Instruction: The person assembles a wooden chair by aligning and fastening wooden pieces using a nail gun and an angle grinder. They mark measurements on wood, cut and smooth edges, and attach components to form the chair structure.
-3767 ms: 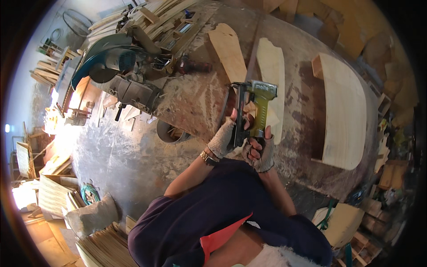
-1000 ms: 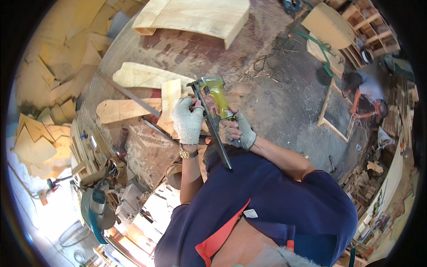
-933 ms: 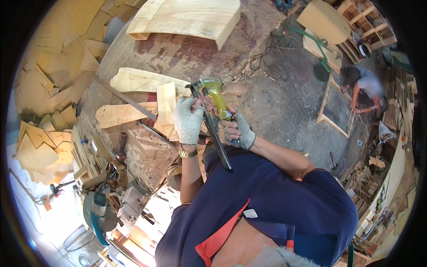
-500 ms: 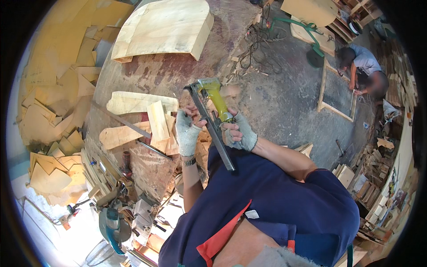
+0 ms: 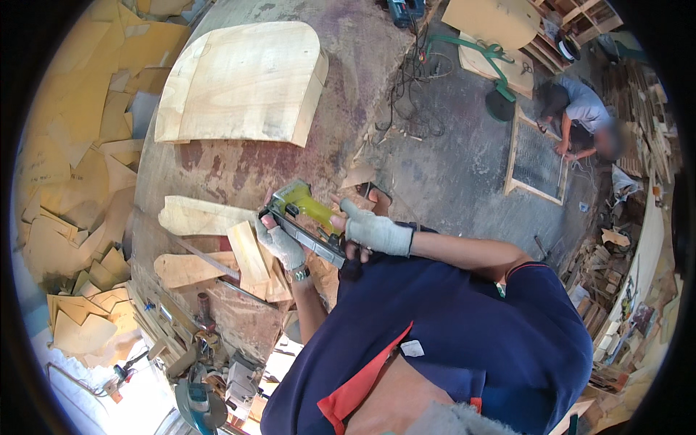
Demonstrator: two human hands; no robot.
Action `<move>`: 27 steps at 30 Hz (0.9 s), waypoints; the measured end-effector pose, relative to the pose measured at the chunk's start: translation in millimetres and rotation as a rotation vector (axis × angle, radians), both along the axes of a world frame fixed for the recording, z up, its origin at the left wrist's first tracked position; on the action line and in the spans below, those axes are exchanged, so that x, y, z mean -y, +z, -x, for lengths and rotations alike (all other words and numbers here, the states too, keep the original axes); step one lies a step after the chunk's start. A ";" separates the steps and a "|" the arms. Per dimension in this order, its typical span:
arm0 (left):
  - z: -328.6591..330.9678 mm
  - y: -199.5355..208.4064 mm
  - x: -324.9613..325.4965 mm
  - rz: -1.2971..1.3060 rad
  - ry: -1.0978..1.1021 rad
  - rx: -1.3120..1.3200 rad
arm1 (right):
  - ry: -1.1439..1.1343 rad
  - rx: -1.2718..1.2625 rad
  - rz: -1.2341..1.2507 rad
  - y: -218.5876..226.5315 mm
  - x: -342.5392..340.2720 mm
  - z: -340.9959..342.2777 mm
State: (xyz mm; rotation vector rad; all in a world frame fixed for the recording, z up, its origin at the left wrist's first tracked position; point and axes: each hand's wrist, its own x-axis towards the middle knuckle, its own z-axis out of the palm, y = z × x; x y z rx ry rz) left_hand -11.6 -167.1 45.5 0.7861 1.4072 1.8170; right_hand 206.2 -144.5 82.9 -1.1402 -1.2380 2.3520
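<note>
A yellow-green pneumatic staple gun (image 5: 312, 210) with a long dark magazine is held in front of my chest, its head pointing up and to the left. My left hand (image 5: 284, 244), in a pale work glove with bare fingertips, grips the gun near its nose. In a matching glove, my right hand (image 5: 378, 230) closes around the rear, where handle and magazine end; some of its fingers are hidden behind the tool. Beneath my left hand lie cut wooden pieces (image 5: 250, 257) on the worktable.
A curved plywood panel assembly (image 5: 243, 83) rests on the table (image 5: 348, 94) ahead. Yellow sheets (image 5: 80, 109) pile up on the left. A circular saw (image 5: 199, 406) stands at lower left. Another person (image 5: 583, 109) works at a framed mesh (image 5: 536, 159) on the right.
The staple gun has come lower and tilted further left. My right hand has shifted from the handle's grip to the rear end; my left hand has moved to the nose. The view has shifted slightly.
</note>
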 end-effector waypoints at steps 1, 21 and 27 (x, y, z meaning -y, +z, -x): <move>0.3 4.1 -10.3 0.082 0.041 -0.063 | 0.049 0.114 -0.241 9.9 -15.2 3.3; -37.6 57.5 -168.2 -0.045 0.294 -0.395 | 0.364 -0.171 0.082 10.9 -247.2 5.0; -23.7 15.3 -194.3 0.391 0.570 -0.201 | 0.022 0.178 -0.472 -16.7 -382.5 -76.7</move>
